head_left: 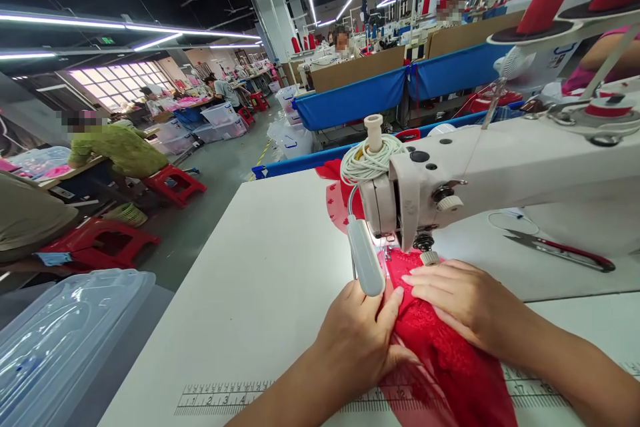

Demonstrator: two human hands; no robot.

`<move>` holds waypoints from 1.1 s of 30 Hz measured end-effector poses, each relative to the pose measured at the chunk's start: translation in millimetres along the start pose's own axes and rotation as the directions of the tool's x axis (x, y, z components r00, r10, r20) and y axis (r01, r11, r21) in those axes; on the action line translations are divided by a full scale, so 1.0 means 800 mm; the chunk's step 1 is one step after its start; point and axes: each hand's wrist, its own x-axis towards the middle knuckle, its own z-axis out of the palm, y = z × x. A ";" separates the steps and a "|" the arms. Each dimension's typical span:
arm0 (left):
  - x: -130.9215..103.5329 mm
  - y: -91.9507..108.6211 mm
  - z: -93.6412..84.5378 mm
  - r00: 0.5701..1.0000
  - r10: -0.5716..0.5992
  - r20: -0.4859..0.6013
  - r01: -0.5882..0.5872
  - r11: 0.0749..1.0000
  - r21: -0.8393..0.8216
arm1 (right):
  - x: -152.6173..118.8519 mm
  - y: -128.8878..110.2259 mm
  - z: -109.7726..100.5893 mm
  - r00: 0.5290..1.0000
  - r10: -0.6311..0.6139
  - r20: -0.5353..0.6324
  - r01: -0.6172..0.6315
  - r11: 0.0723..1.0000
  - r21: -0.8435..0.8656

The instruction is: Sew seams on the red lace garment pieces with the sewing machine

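Note:
A piece of red lace fabric (435, 340) runs from under the sewing machine's needle (387, 250) down over the table's front edge. My left hand (357, 327) grips its left edge, thumb on top; some of the fingers are hidden behind the grey lamp (366, 257) and the cloth. Lying flat on the lace, my right hand (463, 297) has its fingers stretched toward the needle and holds nothing. The white sewing machine (480, 167) stands just beyond both hands. More red cloth (337, 203) lies behind the machine's head.
Thread snips (560, 250) lie under the machine arm. A coil of pale cord (370, 159) sits on the machine head. The white table (260, 267) has a printed ruler (220, 399) near its front. At left are a clear plastic bin (75, 320), red stools (175, 183) and seated people.

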 end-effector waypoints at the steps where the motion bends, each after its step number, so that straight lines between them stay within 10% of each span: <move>1: 0.000 0.000 0.000 1.000 0.000 0.003 0.000 1.000 0.004 | 0.000 0.000 0.000 1.000 -0.002 -0.005 0.002 1.000 -0.003; 33: 0.008 -0.022 0.011 1.000 -0.015 -0.006 0.015 1.000 0.007 | 0.021 0.019 0.004 0.996 0.041 0.084 -0.046 0.997 0.059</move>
